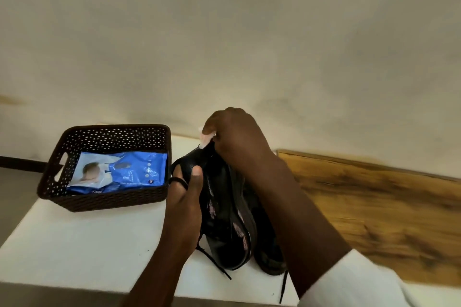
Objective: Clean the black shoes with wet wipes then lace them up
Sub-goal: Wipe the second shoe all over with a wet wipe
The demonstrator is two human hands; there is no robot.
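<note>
- I watch the left hand (185, 197) grip a black shoe (224, 209) from its left side, thumb pressed on the upper and fingers curled behind, with a loop of lace (178, 180) caught across them; the hold seems meant to steady the shoe for wiping.
- The right hand (237, 137) is closed over the far end of the shoe, pinching a pale wet wipe (207, 136) against it, apparently mid-clean at that end.
- The shoe sits raised on edge over the white table (87, 237), its near end low by the table's near edge, probably so the side faces the wipe; loose lace ends trail beneath.
- A second dark shoe (270, 257) lies just right of it on the table, partly hidden by the right forearm.
- At left, a dark perforated basket (104, 137) holds the blue wipes pack (129, 169), kept near for the next sheet, I judge.
- A wooden board (374, 194) lies to the right.
- Lacing looks not yet started.
</note>
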